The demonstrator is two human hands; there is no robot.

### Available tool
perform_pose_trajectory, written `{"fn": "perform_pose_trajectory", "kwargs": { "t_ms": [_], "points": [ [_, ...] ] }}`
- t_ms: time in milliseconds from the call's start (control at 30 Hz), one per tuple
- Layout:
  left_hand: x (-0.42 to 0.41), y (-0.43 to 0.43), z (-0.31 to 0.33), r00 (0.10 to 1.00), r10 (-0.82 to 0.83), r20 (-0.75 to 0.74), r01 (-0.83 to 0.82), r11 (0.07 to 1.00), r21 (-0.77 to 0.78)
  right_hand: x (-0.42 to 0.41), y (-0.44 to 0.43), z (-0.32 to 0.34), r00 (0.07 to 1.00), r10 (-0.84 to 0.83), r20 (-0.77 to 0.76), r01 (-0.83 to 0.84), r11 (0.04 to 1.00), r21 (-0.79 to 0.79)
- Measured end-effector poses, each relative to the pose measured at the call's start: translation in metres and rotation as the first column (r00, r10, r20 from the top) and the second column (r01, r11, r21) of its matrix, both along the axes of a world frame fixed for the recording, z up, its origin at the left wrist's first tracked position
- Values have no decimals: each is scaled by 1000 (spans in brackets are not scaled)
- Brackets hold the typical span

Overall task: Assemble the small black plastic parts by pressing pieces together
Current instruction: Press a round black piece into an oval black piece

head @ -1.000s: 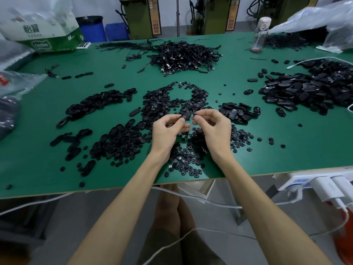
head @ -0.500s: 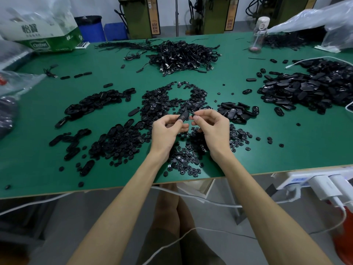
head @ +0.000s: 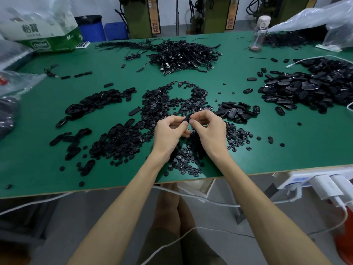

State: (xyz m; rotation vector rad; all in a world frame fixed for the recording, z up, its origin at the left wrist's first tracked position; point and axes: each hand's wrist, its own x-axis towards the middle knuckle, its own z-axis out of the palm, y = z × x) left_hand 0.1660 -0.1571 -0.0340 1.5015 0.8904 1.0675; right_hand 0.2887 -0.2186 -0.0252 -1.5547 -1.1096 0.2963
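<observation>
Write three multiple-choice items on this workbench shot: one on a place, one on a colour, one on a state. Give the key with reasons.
1. Where does the clear bottle stand?
A. at the far side of the table, to the right
B. at its near left corner
C. on the floor

2. What colour is the table top?
A. grey
B. green
C. white

3. The small black part at the fingertips is:
A. lying loose on the table
B. pinched between the left hand and the right hand
C. sealed in a bag

Key: A, the bottle stands by the far edge, right of the cable heap. B, the surface is green all over. B, fingers of both hands close on the part above the table.
</observation>
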Motion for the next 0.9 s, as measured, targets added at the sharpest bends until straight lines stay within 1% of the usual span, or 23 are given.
{"fn": "perform_pose_trajectory", "kwargs": {
  "t_ms": [167,367,500,667,800,900],
  "points": [
    [0,-2,1,999,-7,-35,8,1000,22,-2,-1,1,999,17,50,-16,1000,-14],
    [0,-2,3,997,-43,-68,46,998,43,0,-3,3,991,-50,125,45,998,41],
    [-1,-2,3,997,-43,-62,46,998,44,-2,-3,4,986,-27,167,20,999,43],
    [-2,1,1,999,-1,-32,2,1000,22,-4,-3,6,989,53,141,-54,999,2],
    [-1,0,2,999,-15,-37,16,1000,19,-3,-4,7,997,10,82,-12,999,34],
    [-1,-1,3,999,-38,-34,39,999,14,-2,-4,7,999,11,37,-12,1000,22]
  ]
}}
